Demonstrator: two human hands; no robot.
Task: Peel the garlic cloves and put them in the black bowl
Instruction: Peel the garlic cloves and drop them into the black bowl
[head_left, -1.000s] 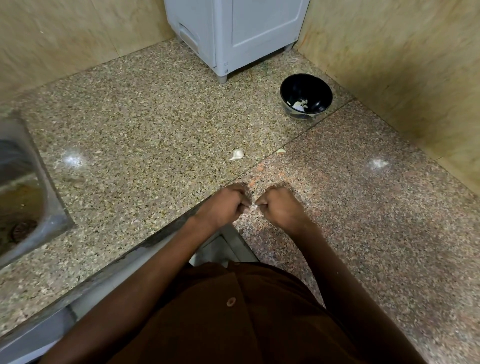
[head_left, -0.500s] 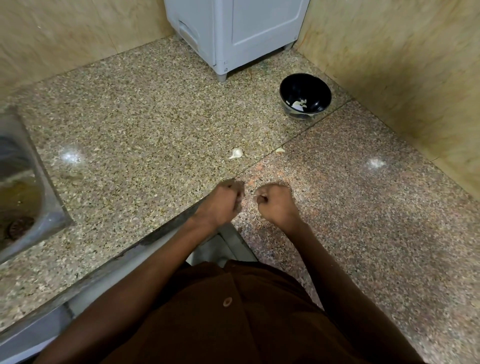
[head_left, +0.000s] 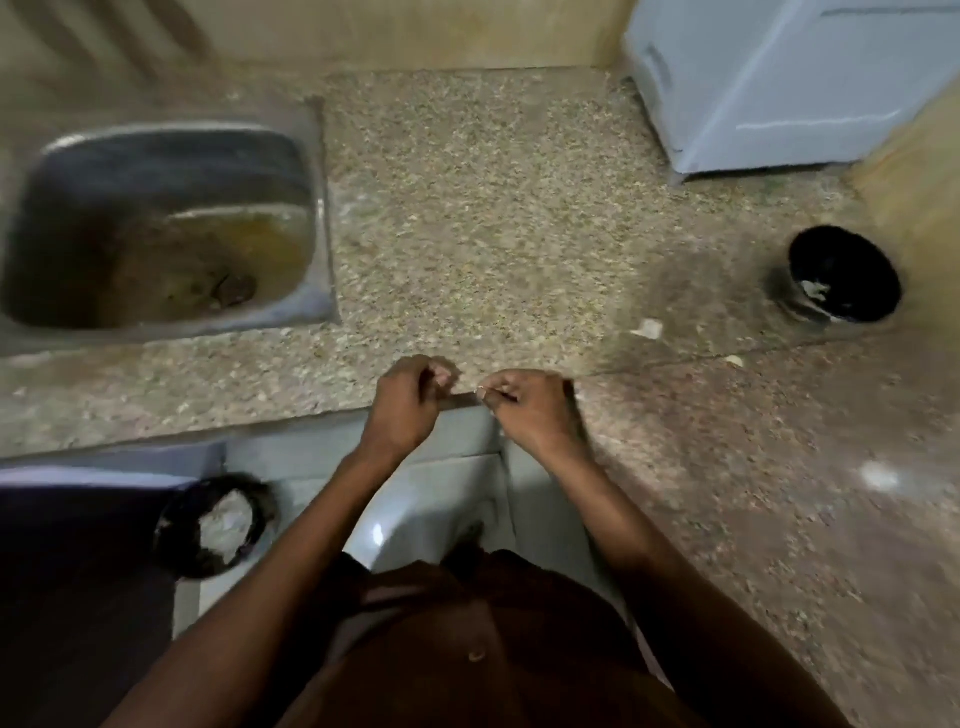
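Your left hand (head_left: 402, 410) is curled at the counter (head_left: 467, 208) edge; whether it holds anything, you cannot tell. Your right hand (head_left: 530, 413) pinches a small pale bit, likely a garlic clove (head_left: 482, 391). The black bowl (head_left: 844, 275) sits well apart.

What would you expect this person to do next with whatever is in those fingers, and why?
Probably drop the peel, then carry the clove to the black bowl. Both the left hand and right hand have curled fingers over the counter's edge, the right pinching something small and pale. The bowl sits far to the right with pale bits already inside; the blur hides finer detail.
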